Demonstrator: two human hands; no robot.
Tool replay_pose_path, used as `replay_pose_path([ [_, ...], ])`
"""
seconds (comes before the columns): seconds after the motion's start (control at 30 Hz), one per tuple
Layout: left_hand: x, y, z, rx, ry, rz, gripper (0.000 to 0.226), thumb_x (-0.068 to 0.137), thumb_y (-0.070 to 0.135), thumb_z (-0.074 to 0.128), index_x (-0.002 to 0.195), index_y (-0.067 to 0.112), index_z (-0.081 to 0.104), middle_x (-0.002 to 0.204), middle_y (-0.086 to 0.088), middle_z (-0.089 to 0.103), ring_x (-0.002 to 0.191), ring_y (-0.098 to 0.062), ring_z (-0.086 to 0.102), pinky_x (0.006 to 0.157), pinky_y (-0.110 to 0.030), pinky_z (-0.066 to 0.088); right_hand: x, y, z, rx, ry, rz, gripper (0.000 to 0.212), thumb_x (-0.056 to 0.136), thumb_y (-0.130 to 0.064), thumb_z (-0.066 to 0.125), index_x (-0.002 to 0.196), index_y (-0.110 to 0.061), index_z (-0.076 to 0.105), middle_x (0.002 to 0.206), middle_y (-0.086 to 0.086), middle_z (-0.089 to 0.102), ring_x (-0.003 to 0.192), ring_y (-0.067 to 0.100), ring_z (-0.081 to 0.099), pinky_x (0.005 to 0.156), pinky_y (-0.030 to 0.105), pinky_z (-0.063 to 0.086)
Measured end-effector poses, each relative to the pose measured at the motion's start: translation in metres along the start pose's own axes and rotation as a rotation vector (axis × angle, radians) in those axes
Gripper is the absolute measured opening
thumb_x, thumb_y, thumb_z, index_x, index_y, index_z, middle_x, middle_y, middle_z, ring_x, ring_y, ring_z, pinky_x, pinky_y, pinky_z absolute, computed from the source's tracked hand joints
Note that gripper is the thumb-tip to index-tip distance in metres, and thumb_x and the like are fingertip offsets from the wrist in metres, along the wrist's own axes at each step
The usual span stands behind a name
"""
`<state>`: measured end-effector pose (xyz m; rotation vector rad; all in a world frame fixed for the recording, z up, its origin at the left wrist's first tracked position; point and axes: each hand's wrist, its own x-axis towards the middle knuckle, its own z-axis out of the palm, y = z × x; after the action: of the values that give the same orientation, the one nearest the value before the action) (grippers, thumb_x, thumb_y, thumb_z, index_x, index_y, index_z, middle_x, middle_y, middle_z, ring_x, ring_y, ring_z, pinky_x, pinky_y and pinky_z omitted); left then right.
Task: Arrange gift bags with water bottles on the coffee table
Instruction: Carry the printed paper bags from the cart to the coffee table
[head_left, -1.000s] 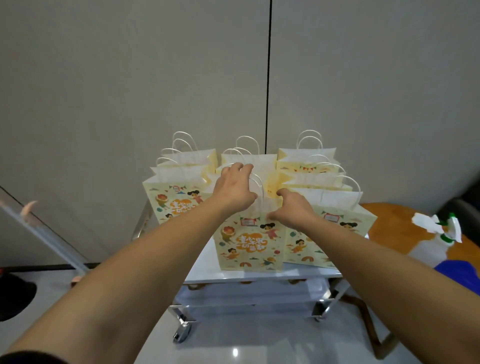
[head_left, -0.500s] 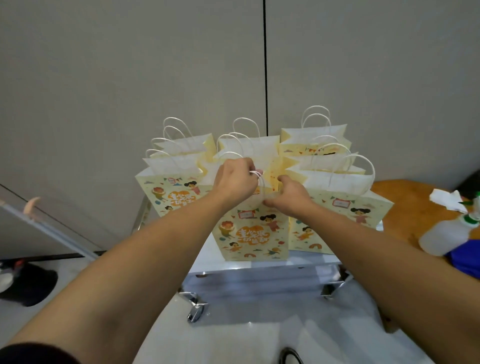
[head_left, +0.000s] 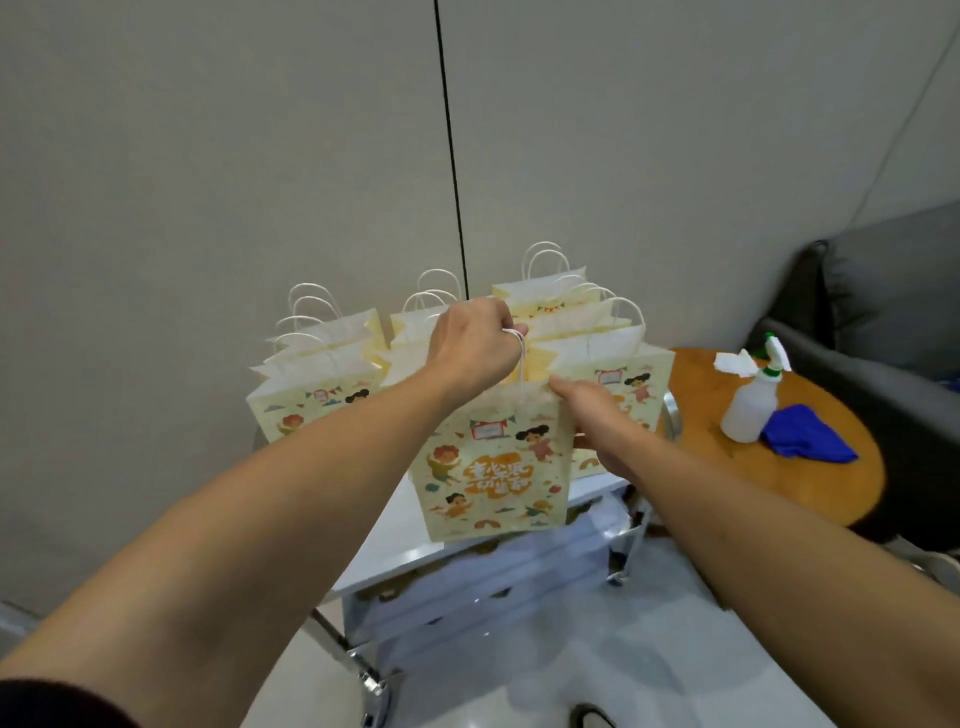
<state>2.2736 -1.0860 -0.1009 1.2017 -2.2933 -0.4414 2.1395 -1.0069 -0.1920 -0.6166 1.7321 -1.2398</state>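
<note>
Orange lettering, too blurred to read, marks the front gift bag (head_left: 493, 467), which hangs from its white handles (head_left: 519, 358) in the closed grip of the left hand (head_left: 478, 348). The right hand (head_left: 597, 421) pinches its upper right edge. Behind, more bags (head_left: 322, 374) stand on the white surface (head_left: 395, 545).

The gift bags (head_left: 491, 467) are pale yellow with cartoon children and orange lettering, their handles (head_left: 545, 257) white. A blue cloth (head_left: 808, 439) lies on the brown round surface (head_left: 810, 483).
</note>
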Motion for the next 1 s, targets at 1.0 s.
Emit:
replay_pose_path([
  [1.0, -0.5, 0.486, 0.166, -0.217, -0.743, 1.025, 0.028, 0.099, 0.038, 0.052, 0.103, 0.019, 0.072, 0.1, -0.007, 0.069, 0.093, -0.03, 0.06, 0.077, -0.035, 0.046, -0.588, 0.323, -0.376, 0.468, 1.098, 0.138, 0.038, 0.097, -0.047, 0.061, 0.117, -0.015, 0.064, 0.099, 0.008, 0.077, 0.09, 0.025, 0.074, 0.077, 0.037, 0.058],
])
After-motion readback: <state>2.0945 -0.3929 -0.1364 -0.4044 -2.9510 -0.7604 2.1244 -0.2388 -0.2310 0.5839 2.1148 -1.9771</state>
